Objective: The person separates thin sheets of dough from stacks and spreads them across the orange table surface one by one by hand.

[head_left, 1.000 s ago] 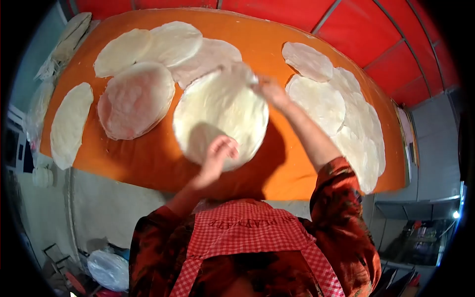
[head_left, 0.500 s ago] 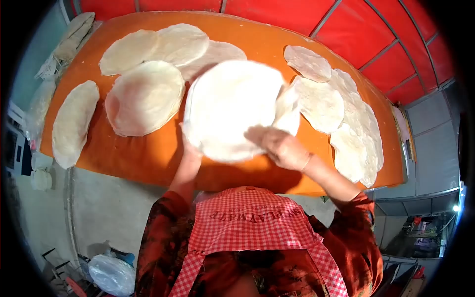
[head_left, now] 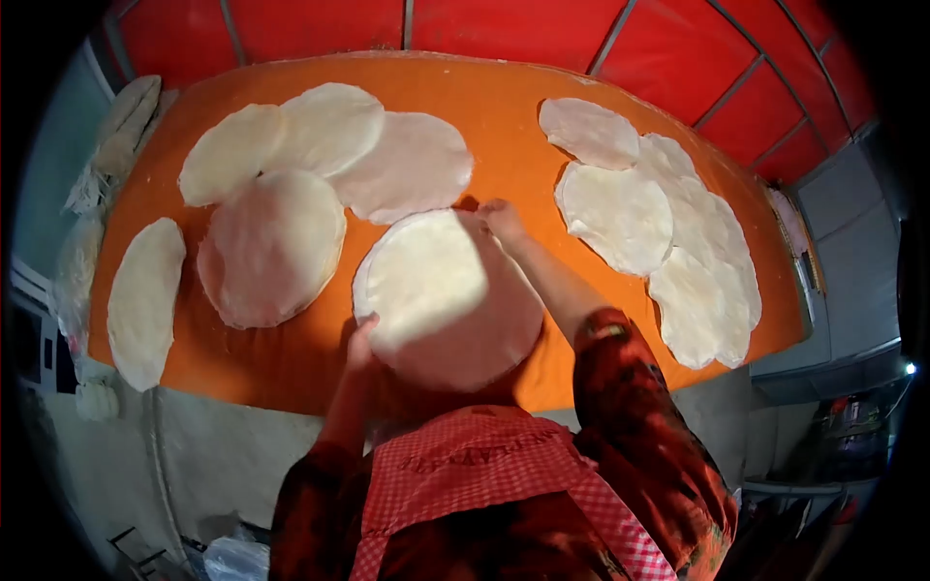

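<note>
In front of me lies a round, pale stack of thin dough sheets point(head_left: 446, 300), half in shadow, near the front edge of the orange table. My left hand point(head_left: 362, 341) grips its left rim, the thumb on top and the other fingers hidden beneath. At the far right rim, my right hand point(head_left: 499, 221) is closed on the edge of the dough, the fingers partly hidden. Just left of the stack rests another round pile of dough sheets point(head_left: 271, 252), and behind it a pinkish sheet point(head_left: 412, 165) touches the stack's far side.
The orange-covered table point(head_left: 504, 107) carries more overlapping sheets at the back left point(head_left: 329, 126) and along the right side point(head_left: 615, 218). One long sheet point(head_left: 145, 300) lies at the left edge. A red panelled wall point(head_left: 504, 29) stands behind. Plastic bags point(head_left: 87, 242) are at the far left.
The lifted, folded-over dough on the stack now lies flat. My right hand has moved from the front right to the stack's far rim; my left hand stays at the left rim.
</note>
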`<act>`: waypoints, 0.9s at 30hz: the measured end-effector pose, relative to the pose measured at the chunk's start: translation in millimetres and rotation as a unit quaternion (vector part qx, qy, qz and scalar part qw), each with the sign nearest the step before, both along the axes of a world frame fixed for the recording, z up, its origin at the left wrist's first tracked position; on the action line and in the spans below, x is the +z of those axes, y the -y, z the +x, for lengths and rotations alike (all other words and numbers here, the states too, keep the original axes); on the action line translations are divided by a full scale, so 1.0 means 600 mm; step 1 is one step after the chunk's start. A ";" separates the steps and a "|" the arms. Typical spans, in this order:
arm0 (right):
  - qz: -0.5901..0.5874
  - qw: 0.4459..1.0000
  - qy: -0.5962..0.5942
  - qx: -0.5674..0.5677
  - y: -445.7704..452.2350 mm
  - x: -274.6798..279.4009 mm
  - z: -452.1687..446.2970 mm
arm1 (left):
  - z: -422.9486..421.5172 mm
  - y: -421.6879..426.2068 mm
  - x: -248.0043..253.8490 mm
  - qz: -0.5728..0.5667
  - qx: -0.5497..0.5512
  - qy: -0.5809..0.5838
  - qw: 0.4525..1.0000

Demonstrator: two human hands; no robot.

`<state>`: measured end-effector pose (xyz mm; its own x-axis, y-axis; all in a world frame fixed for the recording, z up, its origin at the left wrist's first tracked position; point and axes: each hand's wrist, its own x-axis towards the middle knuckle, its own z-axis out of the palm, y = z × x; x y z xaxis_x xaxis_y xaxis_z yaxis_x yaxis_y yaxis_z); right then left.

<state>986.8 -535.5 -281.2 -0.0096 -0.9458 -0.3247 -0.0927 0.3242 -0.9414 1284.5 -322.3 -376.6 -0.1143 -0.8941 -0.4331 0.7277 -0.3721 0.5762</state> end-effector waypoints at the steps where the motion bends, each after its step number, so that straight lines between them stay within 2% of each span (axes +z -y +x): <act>1: -0.063 0.992 -0.102 -0.044 0.057 -0.047 0.001 | 0.006 0.005 -0.031 0.018 0.007 0.025 1.000; 2: -0.127 0.966 -0.205 -0.094 0.106 -0.080 -0.003 | 0.009 0.015 -0.047 0.031 0.009 0.048 0.998; 4: -0.043 0.967 -0.223 -0.118 0.146 -0.045 0.016 | 0.019 0.007 -0.061 -0.001 0.006 -0.025 1.000; 6: -0.024 0.991 -0.082 -0.100 0.136 0.027 0.043 | 0.032 -0.003 -0.079 -0.058 -0.018 -0.052 0.997; 7: -0.095 0.988 -0.052 -0.108 0.156 0.007 0.055 | 0.045 -0.006 -0.135 -0.101 -0.033 0.186 0.977; 8: -0.165 0.979 -0.022 -0.116 0.207 -0.054 0.064 | 0.061 -0.009 -0.170 -0.082 -0.018 0.217 0.973; 9: -0.149 0.981 0.002 -0.127 0.298 -0.152 0.072 | 0.076 -0.012 -0.199 -0.061 -0.004 0.246 0.967; 10: -0.133 0.981 0.027 -0.139 0.387 -0.246 0.080 | 0.085 -0.006 -0.197 0.018 0.031 0.069 0.997; 11: -0.106 0.983 -0.001 -0.151 0.404 -0.250 0.084 | 0.070 0.000 -0.159 0.059 0.055 0.082 0.993; 13: -0.172 0.975 -0.051 -0.130 0.375 -0.151 0.083 | 0.019 -0.006 -0.048 0.144 0.097 0.108 0.979; 15: -0.259 0.955 -0.095 -0.112 0.389 -0.034 0.039 | 0.029 -0.012 -0.055 0.114 0.068 0.060 0.989; 16: -0.328 0.930 -0.134 -0.096 0.432 0.005 0.010 | 0.016 -0.013 -0.021 0.101 0.056 0.035 0.993; 17: -0.337 0.912 -0.213 -0.094 0.470 0.047 -0.041 | -0.006 -0.014 0.016 0.105 0.077 0.064 0.989; 19: -0.344 0.910 -0.196 -0.124 0.526 0.131 -0.163 | 0.004 -0.020 0.000 0.118 0.080 0.096 0.985; 20: -0.276 0.942 -0.115 -0.153 0.484 0.216 -0.219 | 0.008 -0.018 -0.007 0.123 0.081 0.111 0.983; 21: -0.325 0.922 -0.158 -0.135 0.506 0.231 -0.304 | 0.005 -0.014 0.006 0.161 0.077 0.116 0.977; 22: -0.286 0.926 -0.148 -0.198 0.484 0.266 -0.367 | -0.001 -0.011 0.018 0.142 0.073 0.112 0.981; 23: -0.329 0.922 -0.120 -0.166 0.515 0.228 -0.476 | -0.007 -0.010 0.028 0.124 0.069 0.108 0.984; 24: -0.245 0.920 -0.101 -0.289 0.500 0.239 -0.523 | -0.012 -0.010 0.033 0.107 0.064 0.104 0.987; 26: -0.237 0.896 -0.232 -0.295 0.510 0.124 -0.702 | -0.013 -0.014 0.042 0.116 0.046 0.101 0.987; 27: -0.203 0.875 -0.277 -0.341 0.470 0.094 -0.725 | -0.022 -0.010 0.057 0.117 0.047 0.098 0.987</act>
